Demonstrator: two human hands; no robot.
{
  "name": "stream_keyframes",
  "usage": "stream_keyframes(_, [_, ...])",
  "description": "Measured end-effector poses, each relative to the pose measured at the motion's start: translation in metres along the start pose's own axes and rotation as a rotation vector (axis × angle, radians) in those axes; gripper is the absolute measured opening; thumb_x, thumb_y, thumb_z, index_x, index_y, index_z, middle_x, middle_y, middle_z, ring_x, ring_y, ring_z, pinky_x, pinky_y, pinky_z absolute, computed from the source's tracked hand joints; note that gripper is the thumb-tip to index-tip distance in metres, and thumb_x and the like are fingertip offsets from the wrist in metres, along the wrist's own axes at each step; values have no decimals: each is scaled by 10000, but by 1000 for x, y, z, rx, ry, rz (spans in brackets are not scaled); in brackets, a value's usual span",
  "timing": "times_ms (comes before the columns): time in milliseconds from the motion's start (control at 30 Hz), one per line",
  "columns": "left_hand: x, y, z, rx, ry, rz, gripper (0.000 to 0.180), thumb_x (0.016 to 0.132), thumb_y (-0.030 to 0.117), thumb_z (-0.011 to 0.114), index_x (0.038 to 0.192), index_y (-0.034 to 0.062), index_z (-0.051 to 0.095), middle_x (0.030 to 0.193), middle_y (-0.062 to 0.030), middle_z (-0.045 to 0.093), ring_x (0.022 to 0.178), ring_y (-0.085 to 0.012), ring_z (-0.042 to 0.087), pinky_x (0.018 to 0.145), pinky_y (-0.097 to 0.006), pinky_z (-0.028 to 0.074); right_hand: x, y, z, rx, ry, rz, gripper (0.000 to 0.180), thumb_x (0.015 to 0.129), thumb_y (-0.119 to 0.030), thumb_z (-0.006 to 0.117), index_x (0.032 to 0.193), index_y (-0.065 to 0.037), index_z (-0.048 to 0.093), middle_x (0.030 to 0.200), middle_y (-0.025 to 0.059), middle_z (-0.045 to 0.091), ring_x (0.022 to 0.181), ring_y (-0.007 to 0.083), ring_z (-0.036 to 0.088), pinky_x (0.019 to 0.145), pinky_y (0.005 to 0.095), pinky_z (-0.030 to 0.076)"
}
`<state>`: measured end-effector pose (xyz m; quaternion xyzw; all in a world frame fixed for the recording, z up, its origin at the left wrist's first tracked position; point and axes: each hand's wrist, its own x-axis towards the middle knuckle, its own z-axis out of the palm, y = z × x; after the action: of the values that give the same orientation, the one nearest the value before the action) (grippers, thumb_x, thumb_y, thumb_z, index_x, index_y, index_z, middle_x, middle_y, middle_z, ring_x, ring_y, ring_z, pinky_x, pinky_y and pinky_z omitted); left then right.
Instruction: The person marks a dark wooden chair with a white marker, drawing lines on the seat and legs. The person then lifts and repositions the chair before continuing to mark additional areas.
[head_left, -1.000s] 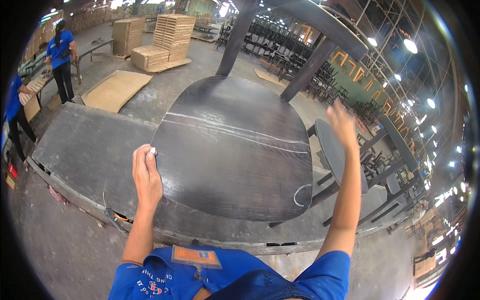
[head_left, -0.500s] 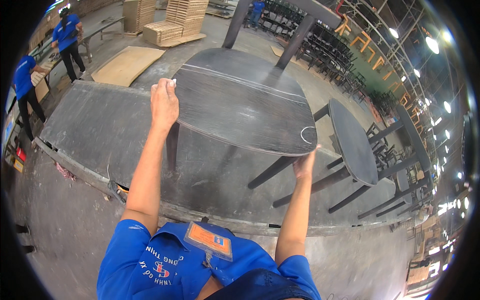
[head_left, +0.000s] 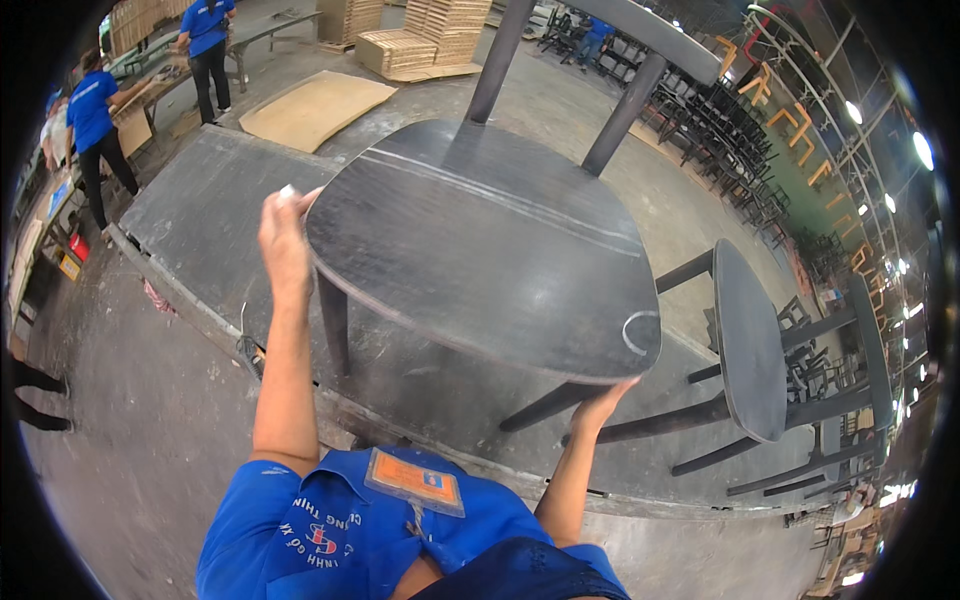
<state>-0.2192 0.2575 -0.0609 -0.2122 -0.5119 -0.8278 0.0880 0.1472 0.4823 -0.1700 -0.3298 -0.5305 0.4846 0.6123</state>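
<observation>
A dark wooden chair point(head_left: 480, 250) stands on a low dark platform point(head_left: 200, 210), its seat facing me with white chalk lines across it and a chalk circle point(head_left: 640, 332) near the front right corner. My left hand point(head_left: 285, 240) rests against the seat's left rim and pinches a small piece of white chalk point(head_left: 287, 190). My right hand point(head_left: 605, 405) grips the seat's front right edge from below, just under the chalk circle.
A second dark chair point(head_left: 750, 340) lies on its side on the platform at the right. People in blue shirts point(head_left: 95, 120) work at the far left. Stacked wood panels point(head_left: 420, 40) and rows of dark chairs point(head_left: 730, 120) stand behind.
My right hand came down from the air and took the seat's front right edge. My left hand, with the chalk, moved onto the seat's left rim. The chair now looks closer.
</observation>
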Motion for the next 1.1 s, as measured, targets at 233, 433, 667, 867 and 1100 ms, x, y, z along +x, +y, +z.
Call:
stream_keyframes(233, [-76, -131, -78, -63, 88, -460, 379, 1017, 339, 399, 1158, 15, 536, 1109, -67, 587, 1027, -142, 537, 898, -280, 420, -47, 65, -59, -484, -297, -83, 673, 950, -579, 396, 1114, 57, 539, 1059, 159, 575, 956, 253, 533, 864, 379, 408])
stream_keyframes(433, [-117, -179, -119, 42, -13, -625, 371, 996, 354, 414, 1073, 16, 549, 918, -74, 611, 759, -172, 607, 690, -302, 507, -72, 88, -47, -480, -155, -78, 723, 885, -656, 449, 978, 53, 551, 857, 133, 601, 793, 239, 567, 736, 371, 445])
stream_keyframes(667, [-91, -90, -109, 75, 32, -681, 351, 992, 350, 392, 960, 30, 532, 723, -68, 562, 539, -189, 582, 467, -320, 511, -64, -26, -26, -398, -166, 10, 805, 862, -750, 352, 877, 29, 556, 660, 118, 608, 607, 202, 607, 572, 317, 480])
stream_keyframes(867, [-82, -31, -75, 105, -38, -594, 361, 1013, 355, 362, 980, 30, 513, 737, -72, 550, 540, -176, 580, 504, -303, 494, -42, -70, -16, -352, -165, 71, 760, 873, -705, 417, 879, 44, 543, 595, 110, 579, 537, 188, 597, 491, 289, 460])
stream_keyframes(1100, [-73, -19, -54, 188, -18, -524, 361, 1020, 361, 326, 927, 58, 499, 677, -65, 539, 532, -155, 556, 507, -290, 470, -31, -70, -9, -325, -140, 68, 778, 856, -719, 435, 859, 52, 542, 567, 111, 566, 504, 185, 584, 469, 281, 448])
